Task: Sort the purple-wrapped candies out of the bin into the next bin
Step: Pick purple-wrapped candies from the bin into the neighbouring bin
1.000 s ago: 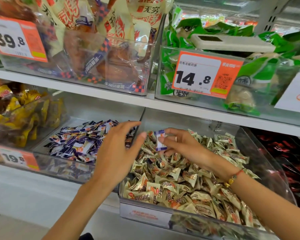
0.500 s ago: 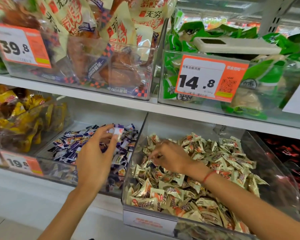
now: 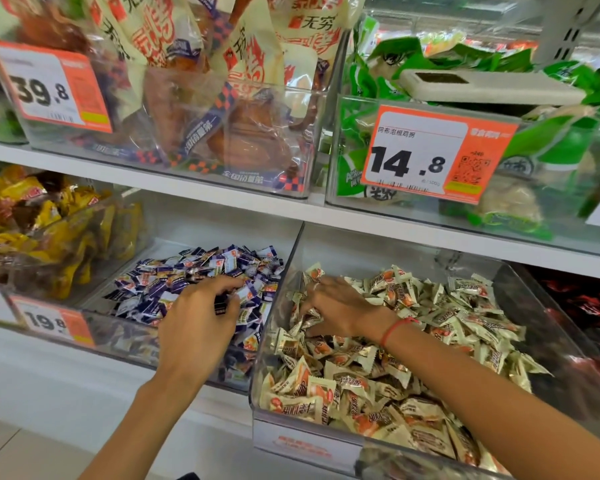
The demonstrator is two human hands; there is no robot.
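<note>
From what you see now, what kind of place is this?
Most likely a snack shop or supermarket aisle: white shelves carry clear bins of wrapped candies, and orange price tags reading 14.8 and 39.8 hang on the bin fronts.

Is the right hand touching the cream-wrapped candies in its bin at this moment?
Touching. The head view shows the right hand lying palm down on the cream-wrapped candies, its fingers dug in among the wrappers with no gap visible.

Shop: shelved clear bins (image 3: pixel 333 237) of wrapped snacks, orange price tags (image 3: pixel 433 155).
</note>
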